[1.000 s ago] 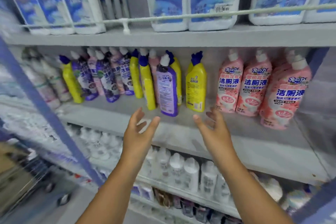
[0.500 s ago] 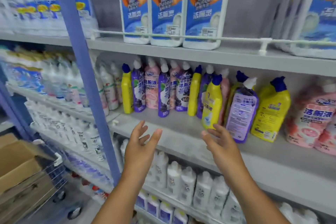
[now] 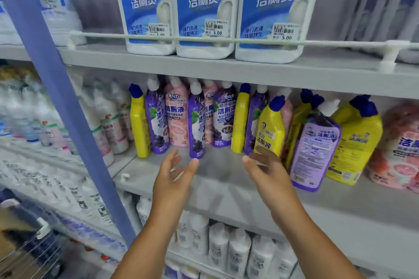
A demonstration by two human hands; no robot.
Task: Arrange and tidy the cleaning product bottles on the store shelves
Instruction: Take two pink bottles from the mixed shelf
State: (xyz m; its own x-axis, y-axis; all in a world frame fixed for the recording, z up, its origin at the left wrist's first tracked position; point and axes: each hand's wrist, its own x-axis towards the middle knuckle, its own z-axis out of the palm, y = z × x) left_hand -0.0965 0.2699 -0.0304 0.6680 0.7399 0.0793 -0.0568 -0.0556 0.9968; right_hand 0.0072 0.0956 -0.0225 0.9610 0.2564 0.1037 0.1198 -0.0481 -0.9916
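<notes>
Right now both hands are raised in front of the middle shelf (image 3: pixel 226 179), palms turned toward each other, and neither one holds anything. The left hand (image 3: pixel 173 182) has its fingers spread and relaxed, with the thumb tip just below the base of a purple bottle (image 3: pixel 196 124) that stands forward of the row. The right hand (image 3: pixel 266 173) is likewise wide, fingers loosely extended near the foot of a yellow bottle with a blue cap (image 3: pixel 269 126); whether it touches that bottle I cannot tell.

Behind them the shelf carries a mixed row of cleaning bottles: another yellow bottle (image 3: pixel 138 124) at the left end, purple and pink ones in the middle, and a slim yellow one (image 3: pixel 240 120) further along. To the right a lavender bottle (image 3: pixel 315 151) leans with its back label facing out, beside a large yellow bottle (image 3: pixel 353 145) and a pink bottle (image 3: pixel 399 151) at the edge of view.

On the upper shelf three white bottles with blue labels (image 3: pixel 204 9) stand side by side behind a white guard rail (image 3: pixel 226 41). A blue upright post (image 3: pixel 56 88) crosses the left side, and white bottles (image 3: pixel 229 249) fill the lower shelf.
</notes>
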